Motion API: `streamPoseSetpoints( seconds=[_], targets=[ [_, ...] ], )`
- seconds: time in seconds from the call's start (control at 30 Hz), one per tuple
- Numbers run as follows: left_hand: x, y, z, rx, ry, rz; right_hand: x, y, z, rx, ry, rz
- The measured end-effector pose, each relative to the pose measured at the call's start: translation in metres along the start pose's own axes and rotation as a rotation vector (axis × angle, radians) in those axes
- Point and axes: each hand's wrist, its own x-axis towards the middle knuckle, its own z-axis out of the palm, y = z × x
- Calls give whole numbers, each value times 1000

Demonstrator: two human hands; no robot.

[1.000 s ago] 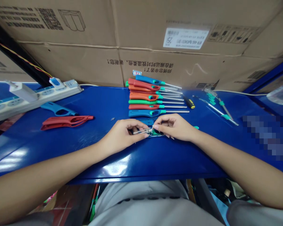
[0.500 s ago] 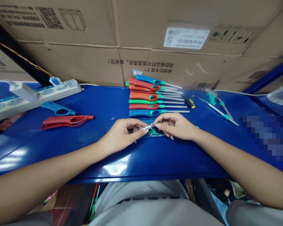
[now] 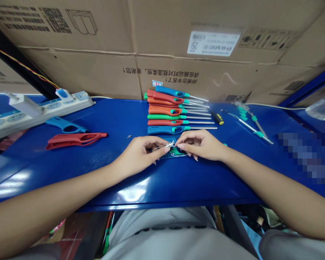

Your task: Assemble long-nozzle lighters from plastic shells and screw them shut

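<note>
My left hand (image 3: 141,153) is closed, thumb and fingers pinching a small clear lighter gas tank (image 3: 170,144) with a silvery end facing right. At that end, the fingertips of my right hand (image 3: 203,144) are pinched together; whatever they hold is too small to make out. Directly beneath both hands lies an open blue lighter shell (image 3: 166,138), partly covered by my fingers. Inside it show a green part (image 3: 176,151) and a thin pale wire. Just beyond, several long-nosed gas lighters with coloured handles, such as a blue lighter (image 3: 162,130), lie in a row.
On the left are a red lighter shell (image 3: 73,139), a blue lighter shell (image 3: 65,125), tiny metal pins (image 3: 129,136) and a white power strip (image 3: 54,106). A yellow-black screwdriver (image 3: 218,117) and metal tubes (image 3: 250,126) lie right. Cardboard boxes (image 3: 97,72) stand behind.
The gas tank has turned slightly between my fingers, its silvery end showing more brightly. Both hands stay in almost the same place.
</note>
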Motion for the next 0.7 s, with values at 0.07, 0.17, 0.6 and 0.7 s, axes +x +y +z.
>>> streamPoseSetpoints(
  seconds=[0.07, 0.17, 0.6, 0.7],
  targets=[
    [0, 2, 0, -21, 3, 3, 0, 0, -1, 6, -16, 12],
    [1, 5, 0, -46, -2, 17, 0, 0, -2, 42, -42, 60],
    [0, -1, 0, -21, -30, 8, -1, 4, -1, 46, -36, 8],
    [0, 0, 0, -14, -27, 17, -1, 2, 0, 35, -20, 9]
  ],
)
